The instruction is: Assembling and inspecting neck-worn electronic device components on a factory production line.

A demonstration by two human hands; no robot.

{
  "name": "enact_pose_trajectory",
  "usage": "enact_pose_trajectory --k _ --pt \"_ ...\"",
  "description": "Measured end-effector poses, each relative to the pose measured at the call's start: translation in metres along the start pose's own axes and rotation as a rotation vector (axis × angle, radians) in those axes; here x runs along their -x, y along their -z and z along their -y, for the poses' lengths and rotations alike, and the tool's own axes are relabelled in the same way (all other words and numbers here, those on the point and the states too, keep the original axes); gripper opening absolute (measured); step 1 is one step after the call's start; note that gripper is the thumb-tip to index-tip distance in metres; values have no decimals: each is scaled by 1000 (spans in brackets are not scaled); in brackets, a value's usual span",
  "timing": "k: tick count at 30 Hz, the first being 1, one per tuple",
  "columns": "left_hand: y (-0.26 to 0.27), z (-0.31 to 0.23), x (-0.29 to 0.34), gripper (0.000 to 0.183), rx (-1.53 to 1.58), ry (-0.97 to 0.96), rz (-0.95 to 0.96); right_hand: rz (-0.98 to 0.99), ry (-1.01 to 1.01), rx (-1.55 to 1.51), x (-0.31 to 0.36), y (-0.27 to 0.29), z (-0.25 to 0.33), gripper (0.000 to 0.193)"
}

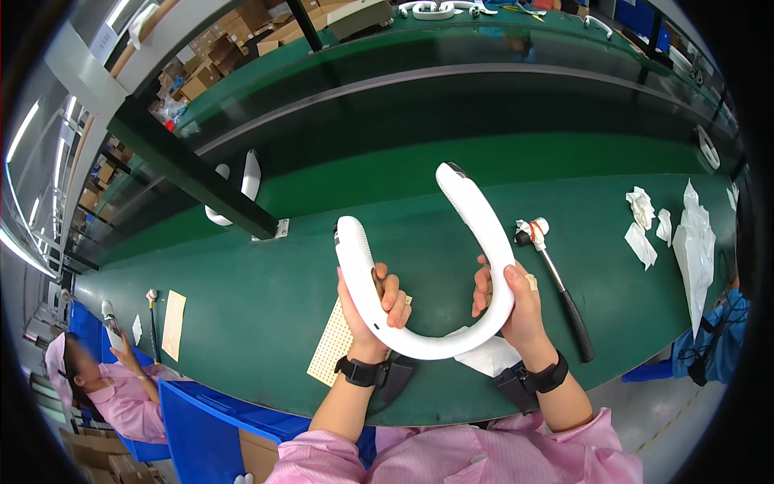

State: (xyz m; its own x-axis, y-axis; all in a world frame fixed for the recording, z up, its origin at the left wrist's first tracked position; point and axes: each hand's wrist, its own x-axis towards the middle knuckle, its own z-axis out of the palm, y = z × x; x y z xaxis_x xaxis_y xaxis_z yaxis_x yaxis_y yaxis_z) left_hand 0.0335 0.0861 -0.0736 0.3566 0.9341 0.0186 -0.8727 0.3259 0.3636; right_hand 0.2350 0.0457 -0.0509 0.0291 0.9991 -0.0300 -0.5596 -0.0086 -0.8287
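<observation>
A white U-shaped neck fan (pixel 435 347) is held up above the green workbench, its curve toward me and its two ends pointing away. My left hand (pixel 363 329) is closed round its left arm, fingers on the inner side. My right hand (pixel 524 310) grips the right arm, thumb on top and fingers inside the curve. Below my left hand lies a sheet of small beige dots (pixel 329 345), partly hidden. A white paper piece (pixel 490 357) lies under the fan near my right hand. Right of that hand rests a black-handled hammer (pixel 564 290), its head wrapped in white with a red band.
Crumpled white papers (pixel 641 222) and a white plastic bag (pixel 693 250) lie at the right. A dark post (pixel 193 173) rises at the left, near another neck fan (pixel 251 176). Beyond runs a dark conveyor belt (pixel 451 105). A co-worker (pixel 121 387) sits left beside a blue bin (pixel 193 419).
</observation>
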Motion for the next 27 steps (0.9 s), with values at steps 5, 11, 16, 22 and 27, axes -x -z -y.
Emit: enact_pose_trajectory --k 5,11,16,22,27 --pt "-15 2 5 58 -114 -17 19 -105 43 131 5 -3 6 29" --pt "-29 -4 6 62 81 -65 14 -66 64 99 1 -4 8 49" --pt "-23 -22 6 73 -3 -101 430 -7 120 185 4 -8 6 49" --pt "-39 -31 20 59 -360 -172 552 31 222 215 9 -11 5 40" --pt "-23 -26 10 67 -460 -266 608 -7 184 251 14 -9 12 31"
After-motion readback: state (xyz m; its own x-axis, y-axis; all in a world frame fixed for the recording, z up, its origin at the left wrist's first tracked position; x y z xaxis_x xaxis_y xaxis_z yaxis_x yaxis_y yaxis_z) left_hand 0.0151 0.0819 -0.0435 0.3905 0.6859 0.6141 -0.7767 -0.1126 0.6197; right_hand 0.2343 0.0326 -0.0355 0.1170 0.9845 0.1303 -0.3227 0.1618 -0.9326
